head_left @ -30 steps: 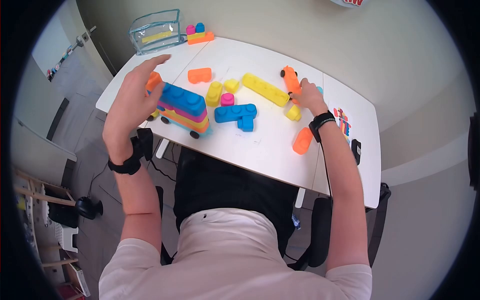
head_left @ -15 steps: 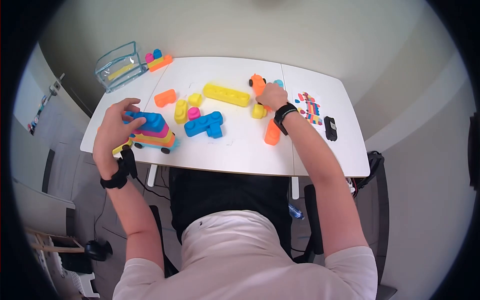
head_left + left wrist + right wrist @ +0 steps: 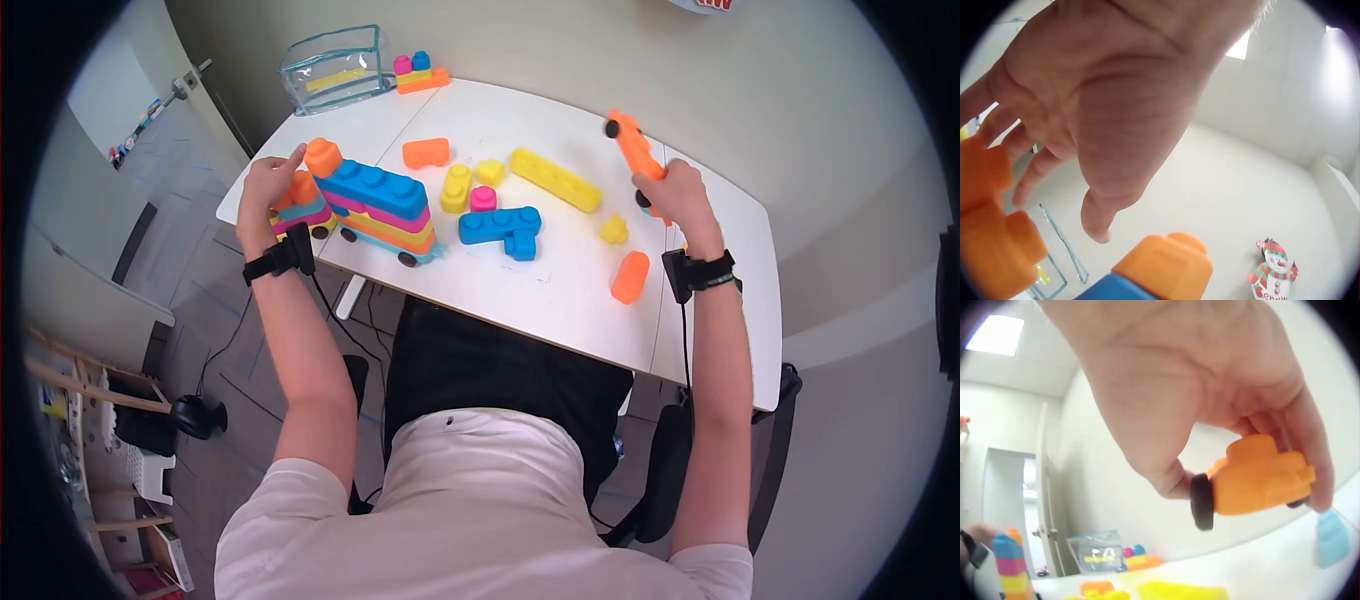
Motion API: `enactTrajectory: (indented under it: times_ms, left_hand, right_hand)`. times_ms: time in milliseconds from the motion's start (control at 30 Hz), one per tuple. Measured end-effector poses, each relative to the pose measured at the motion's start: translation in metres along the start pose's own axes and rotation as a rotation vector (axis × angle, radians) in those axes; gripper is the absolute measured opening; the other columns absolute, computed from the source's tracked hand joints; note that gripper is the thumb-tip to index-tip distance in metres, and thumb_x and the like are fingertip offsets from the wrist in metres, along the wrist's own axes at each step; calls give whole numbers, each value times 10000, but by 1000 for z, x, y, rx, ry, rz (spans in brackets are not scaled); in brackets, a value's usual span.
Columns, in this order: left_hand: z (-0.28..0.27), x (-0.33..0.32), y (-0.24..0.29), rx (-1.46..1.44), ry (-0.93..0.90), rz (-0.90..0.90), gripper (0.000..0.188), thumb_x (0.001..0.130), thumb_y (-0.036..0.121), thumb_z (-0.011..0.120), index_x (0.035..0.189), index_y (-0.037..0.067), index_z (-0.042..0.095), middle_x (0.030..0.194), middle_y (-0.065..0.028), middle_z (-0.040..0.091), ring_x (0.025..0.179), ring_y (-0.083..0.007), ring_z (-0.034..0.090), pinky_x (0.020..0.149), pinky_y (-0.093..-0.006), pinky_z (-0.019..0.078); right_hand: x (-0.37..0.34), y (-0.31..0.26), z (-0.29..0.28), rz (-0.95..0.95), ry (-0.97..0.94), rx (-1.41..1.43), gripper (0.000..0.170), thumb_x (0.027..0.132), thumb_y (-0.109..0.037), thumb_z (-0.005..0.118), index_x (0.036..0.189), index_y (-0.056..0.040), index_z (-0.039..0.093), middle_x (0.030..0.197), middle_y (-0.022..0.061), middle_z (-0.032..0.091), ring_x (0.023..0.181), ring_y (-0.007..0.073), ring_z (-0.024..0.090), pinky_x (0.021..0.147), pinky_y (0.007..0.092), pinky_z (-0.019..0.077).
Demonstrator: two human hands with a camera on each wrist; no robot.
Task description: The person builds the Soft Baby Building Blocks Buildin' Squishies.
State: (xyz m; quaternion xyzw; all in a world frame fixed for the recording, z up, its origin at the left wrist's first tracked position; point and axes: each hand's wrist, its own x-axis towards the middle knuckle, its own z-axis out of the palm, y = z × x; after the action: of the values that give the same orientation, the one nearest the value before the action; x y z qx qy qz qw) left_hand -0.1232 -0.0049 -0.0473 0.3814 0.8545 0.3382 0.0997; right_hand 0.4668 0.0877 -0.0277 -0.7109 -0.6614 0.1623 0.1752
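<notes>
My right hand (image 3: 684, 198) pinches an orange toy car base (image 3: 632, 145) with black wheels, between thumb and fingers, raised above the table's right side. In the right wrist view the car base (image 3: 1260, 484) shows studs on top. My left hand (image 3: 266, 190) is at the table's left edge, beside a small wheeled stack (image 3: 306, 214) of orange, pink and yellow blocks. Its fingers (image 3: 1035, 172) are extended and loosely spread behind the orange blocks (image 3: 994, 231). Right of that hand stands a taller wheeled stack (image 3: 385, 212), blue, pink and yellow, with an orange block on top.
Mid-table lie a blue block pair (image 3: 500, 228), a pink block (image 3: 483, 198), yellow blocks (image 3: 456, 188), a long yellow block (image 3: 556, 180) and an orange block (image 3: 426, 152). Another orange block (image 3: 630, 277) sits near the front right. A clear case (image 3: 335, 75) stands at the back left.
My right hand has lifted the orange car base off the table. My left hand has moved from the tall stack's top to the small stack at its left. The head view has shifted.
</notes>
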Motion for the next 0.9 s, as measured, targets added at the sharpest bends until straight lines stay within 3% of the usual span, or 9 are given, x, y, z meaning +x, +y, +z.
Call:
enactTrajectory:
  times_ms: [67, 133, 200, 367, 433, 500, 600, 767, 900]
  left_hand:
    - [14, 16, -6, 39, -54, 38, 627, 877, 501, 824, 1276, 18, 800, 1134, -229, 811, 1046, -319, 797, 894, -422, 630]
    - [28, 42, -24, 34, -18, 198, 424, 873, 307, 769, 1194, 38, 837, 1016, -192, 821, 921, -282, 804, 863, -394, 626]
    - [33, 44, -23, -20, -6, 251, 406, 856, 231, 737, 1199, 37, 832, 1006, -182, 820, 921, -268, 802, 857, -386, 623]
    - [50, 71, -46, -240, 63, 524, 484, 810, 50, 643, 1271, 25, 787, 964, -156, 811, 912, -228, 793, 811, -361, 614]
    - [45, 51, -34, -323, 10, 382, 520, 825, 72, 663, 1335, 44, 761, 986, -169, 814, 918, -236, 799, 815, -362, 619]
    - [53, 94, -66, -188, 185, 542, 509, 829, 138, 703, 1324, 41, 768, 1177, -204, 807, 1077, -288, 785, 963, -399, 602]
    - [41, 120, -77, 49, 205, 464, 503, 868, 228, 782, 1339, 52, 767, 1277, -217, 785, 1178, -329, 759, 1034, -411, 570]
    - [2, 93, -40, -235, 317, 518, 597, 958, 479, 842, 1356, 42, 760, 1357, -191, 758, 1266, -277, 715, 1099, -396, 523]
    - [-11, 50, 3, -382, 291, 621, 536, 985, 409, 828, 1359, 31, 756, 1346, -172, 766, 1272, -249, 710, 1091, -387, 523]
  right_hand:
    - [-29, -11, 1, -206, -41, 166, 520, 814, -432, 822, 971, 58, 742, 749, 143, 765, 625, 267, 749, 637, 388, 621]
    - [-60, -16, 17, -409, -96, 163, 534, 797, -414, 823, 976, 79, 722, 750, 176, 768, 679, 309, 774, 683, 410, 629]
    - [-89, -28, 35, -424, -305, 102, 556, 786, -385, 829, 1027, 101, 701, 856, 241, 778, 794, 365, 788, 761, 438, 633]
    - [-134, -24, 111, -614, -263, -68, 509, 760, -296, 832, 1038, 97, 665, 1014, 321, 726, 973, 464, 741, 876, 507, 609]
    - [-142, -18, 122, -667, -231, -79, 475, 772, -247, 814, 1047, 103, 647, 1046, 311, 710, 996, 477, 733, 891, 512, 613]
    - [-144, -16, 123, -644, -199, -90, 465, 772, -225, 807, 1058, 103, 644, 1054, 306, 705, 993, 476, 733, 886, 508, 617]
    - [-143, -12, 121, -627, -207, -123, 447, 771, -193, 799, 1072, 100, 643, 1052, 294, 703, 994, 464, 734, 872, 501, 623]
    - [-144, -10, 116, -593, -263, -188, 379, 768, -119, 820, 1083, 53, 700, 1043, 242, 731, 990, 398, 755, 856, 475, 627]
    - [-148, -10, 118, -547, -268, -268, 325, 817, -90, 800, 1111, 23, 721, 1086, 207, 748, 1036, 367, 756, 897, 460, 615]
